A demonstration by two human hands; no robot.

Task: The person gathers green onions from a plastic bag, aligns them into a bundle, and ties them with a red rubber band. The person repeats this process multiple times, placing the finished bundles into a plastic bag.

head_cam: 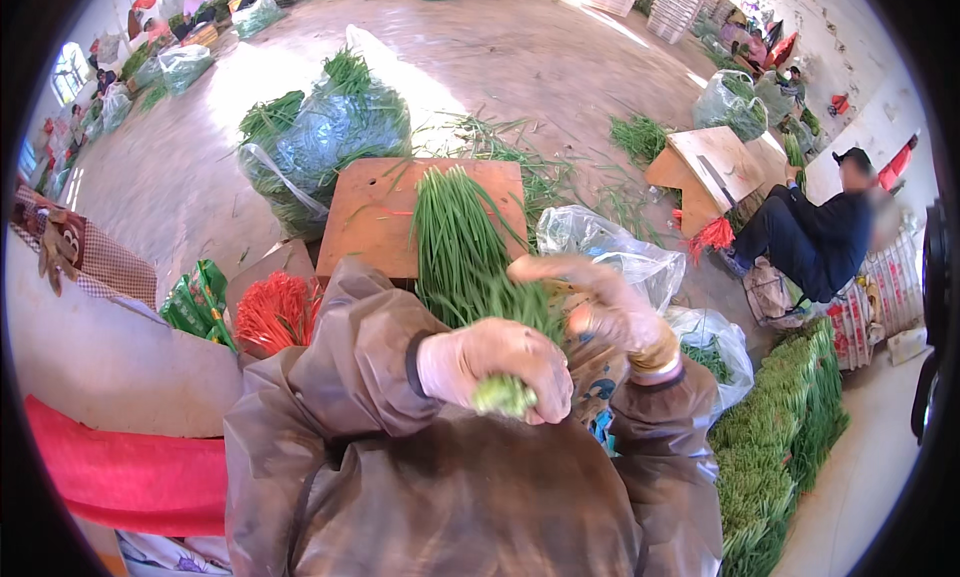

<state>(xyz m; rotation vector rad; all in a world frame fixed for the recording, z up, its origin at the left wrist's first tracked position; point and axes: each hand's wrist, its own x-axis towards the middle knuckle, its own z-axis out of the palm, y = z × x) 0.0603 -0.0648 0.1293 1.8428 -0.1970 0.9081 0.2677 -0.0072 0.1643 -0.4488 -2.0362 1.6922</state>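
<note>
My left hand grips a bunch of chives close to my chest. Its pale cut ends point toward me and the blurred leaves fan out to the right. Beside those leaves my right hand is blurred by motion, thumb and fingers apart, with nothing seen in it. A larger heap of chives lies lengthwise on a wooden board just beyond my hands. Part of the heap's near end is hidden by the left hand and the held leaves.
Red ties are bundled left of the board. Behind it stands a stuffed plastic bag of greens. Clear bags lie to the right, above stacked chive bunches. A seated person works at another board holding a knife.
</note>
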